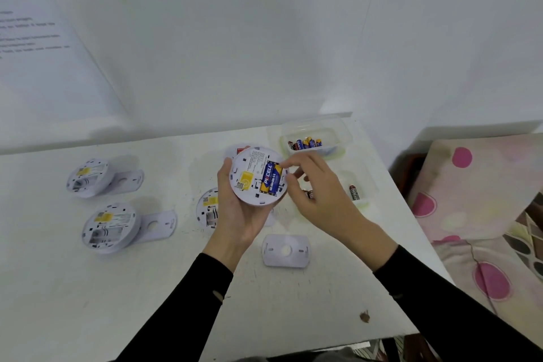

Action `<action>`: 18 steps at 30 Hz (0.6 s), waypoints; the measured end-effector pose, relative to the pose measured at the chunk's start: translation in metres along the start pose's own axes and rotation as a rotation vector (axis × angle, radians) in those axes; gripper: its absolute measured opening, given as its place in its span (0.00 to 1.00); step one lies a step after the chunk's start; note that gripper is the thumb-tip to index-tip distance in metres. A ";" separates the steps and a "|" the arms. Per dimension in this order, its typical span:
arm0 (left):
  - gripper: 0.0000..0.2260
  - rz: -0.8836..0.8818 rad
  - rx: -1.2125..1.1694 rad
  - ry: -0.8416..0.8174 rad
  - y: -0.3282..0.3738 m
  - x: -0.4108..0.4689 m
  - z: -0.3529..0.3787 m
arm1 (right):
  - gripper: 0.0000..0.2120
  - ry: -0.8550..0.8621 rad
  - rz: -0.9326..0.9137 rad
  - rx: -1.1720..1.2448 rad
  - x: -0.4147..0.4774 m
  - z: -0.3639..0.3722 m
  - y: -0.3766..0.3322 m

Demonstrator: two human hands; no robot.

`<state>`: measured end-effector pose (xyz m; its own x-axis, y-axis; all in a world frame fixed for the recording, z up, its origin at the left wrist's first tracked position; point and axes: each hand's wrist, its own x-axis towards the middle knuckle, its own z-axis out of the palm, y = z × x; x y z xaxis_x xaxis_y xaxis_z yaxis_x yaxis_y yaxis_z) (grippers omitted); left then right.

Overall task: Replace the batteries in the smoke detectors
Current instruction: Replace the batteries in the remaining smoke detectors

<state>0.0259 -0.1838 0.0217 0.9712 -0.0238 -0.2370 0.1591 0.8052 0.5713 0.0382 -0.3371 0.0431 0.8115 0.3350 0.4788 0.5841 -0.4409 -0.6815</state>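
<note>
Smoke detector [249, 166] in left hand [235, 216]

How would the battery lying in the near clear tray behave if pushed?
The battery is a cylinder on its side, so it would probably roll; the clear tray rim likely stops it. It looks rigid, probably dense.

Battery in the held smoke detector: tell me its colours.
Blue and yellow battery with white lettering, clearest in the head view.

Open tabletop [323, 288] around nearest mounting plate [285, 250]
</note>
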 end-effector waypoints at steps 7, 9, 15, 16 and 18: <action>0.24 -0.037 -0.038 -0.106 0.000 0.001 -0.002 | 0.09 -0.037 0.036 -0.058 0.017 0.001 0.011; 0.22 -0.064 0.006 -0.084 -0.001 0.003 0.001 | 0.09 -0.037 0.033 -0.081 0.021 0.002 0.012; 0.15 0.001 0.046 -0.003 -0.009 0.012 0.009 | 0.08 -0.022 0.025 -0.204 0.024 0.009 0.014; 0.15 0.010 0.048 -0.004 -0.010 0.013 0.011 | 0.08 -0.016 0.023 -0.216 0.025 0.009 0.015; 0.16 0.021 0.063 -0.005 -0.012 0.014 0.014 | 0.08 -0.015 0.042 -0.183 0.027 0.008 0.016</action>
<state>0.0402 -0.2017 0.0227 0.9754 -0.0106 -0.2203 0.1492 0.7670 0.6241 0.0692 -0.3283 0.0404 0.8356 0.3252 0.4428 0.5444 -0.5986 -0.5876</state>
